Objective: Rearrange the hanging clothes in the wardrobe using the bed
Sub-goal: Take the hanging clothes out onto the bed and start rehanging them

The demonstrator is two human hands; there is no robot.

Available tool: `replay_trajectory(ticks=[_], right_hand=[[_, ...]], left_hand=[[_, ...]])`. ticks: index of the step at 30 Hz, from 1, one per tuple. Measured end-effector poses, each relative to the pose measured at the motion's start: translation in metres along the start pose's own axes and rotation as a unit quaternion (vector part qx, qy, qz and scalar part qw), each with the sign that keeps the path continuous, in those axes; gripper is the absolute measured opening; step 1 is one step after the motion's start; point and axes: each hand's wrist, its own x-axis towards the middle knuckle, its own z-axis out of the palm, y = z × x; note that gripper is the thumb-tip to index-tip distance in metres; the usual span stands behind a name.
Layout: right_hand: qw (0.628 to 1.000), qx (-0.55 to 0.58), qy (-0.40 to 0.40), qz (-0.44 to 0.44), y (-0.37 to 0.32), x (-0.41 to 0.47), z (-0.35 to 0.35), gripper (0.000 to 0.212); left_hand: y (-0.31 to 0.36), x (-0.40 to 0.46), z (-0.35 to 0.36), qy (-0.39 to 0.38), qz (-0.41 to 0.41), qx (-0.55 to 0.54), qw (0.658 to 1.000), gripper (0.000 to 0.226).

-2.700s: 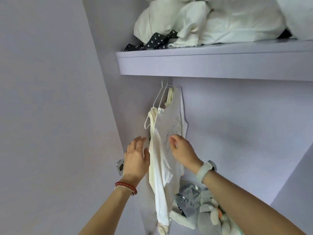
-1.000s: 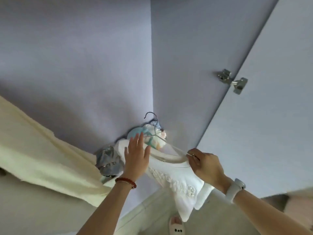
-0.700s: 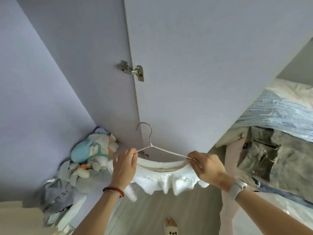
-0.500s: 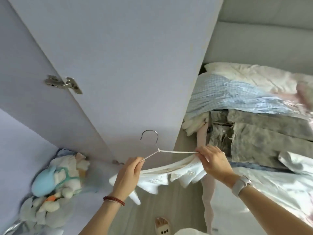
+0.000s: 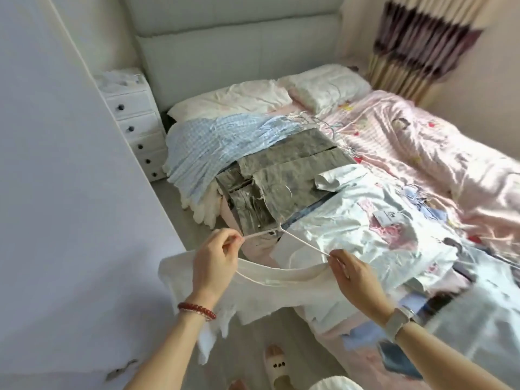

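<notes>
While both hands pinch the hanger (image 5: 284, 235) ends, left hand (image 5: 215, 260), right hand (image 5: 353, 273), white top (image 5: 281, 291) between, above bed (image 5: 422, 142)

Two hands (image 5: 216, 266), one hanger (image 5: 284, 235), one white top (image 5: 281, 294), two pillows (image 5: 233, 102), one drawer chest (image 5: 135, 122), one slipper (image 5: 277, 367)

White top (image 5: 281, 288) on wire hanger (image 5: 298, 240), held above clothes-strewn bed (image 5: 422, 142).

Soft, bright daylight fills the room; motion blur smears the curtain (image 5: 422, 38) and the right edge.
</notes>
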Motion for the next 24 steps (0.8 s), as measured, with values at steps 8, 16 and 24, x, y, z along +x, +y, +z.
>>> replay_trajectory(ticks=[8,16,24], right_hand=[[0.951,-0.024,0.285,0.115,0.022,-0.005,-0.059,0.017],[0.869,-0.059,0.464,0.159,0.078,0.03,-0.134,0.025],[0.824,0.007,0.528,0.205,0.21,0.094,-0.217,0.014]], left_hand=[[0.086,0.056,0.066,0.001,0.139,-0.047,0.989,0.006],[0.193,0.116,0.142,0.033,0.237,-0.074,0.968,0.013],[0.316,0.188,0.294,0.021,0.296,-0.05,0.954,0.016]])
